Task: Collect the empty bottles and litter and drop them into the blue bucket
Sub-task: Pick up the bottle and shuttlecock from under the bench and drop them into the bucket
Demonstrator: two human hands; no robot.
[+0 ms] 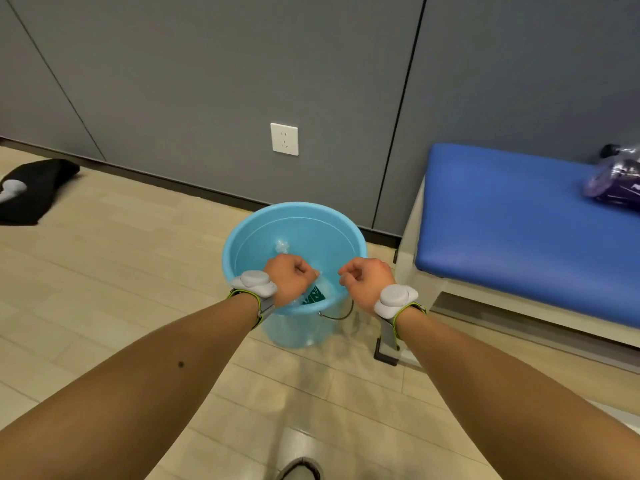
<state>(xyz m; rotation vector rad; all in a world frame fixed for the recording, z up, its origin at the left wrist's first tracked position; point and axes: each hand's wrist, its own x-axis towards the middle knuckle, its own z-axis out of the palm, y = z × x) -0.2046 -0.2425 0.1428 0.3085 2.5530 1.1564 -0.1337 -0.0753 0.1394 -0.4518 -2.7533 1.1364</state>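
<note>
The light blue bucket [242, 244] stands on the floor by the grey wall. Inside it lies a clear plastic bottle with a green label [314, 295]; my left hand hides its middle. My left hand [289, 277] hovers over the bucket's near left rim, fingers curled into a fist, with nothing visible in the grip. My right hand [365, 277] hangs over the near right rim, also curled and holding nothing. A crumpled clear bottle with a purple label [614, 183] lies on the blue bench at the far right.
The blue padded bench [512, 230] with a pale frame stands right of the bucket. A black cloth item [33, 192] lies on the floor at far left. A white wall socket [284, 138] is above the bucket. My shoe [300, 470] shows at the bottom edge.
</note>
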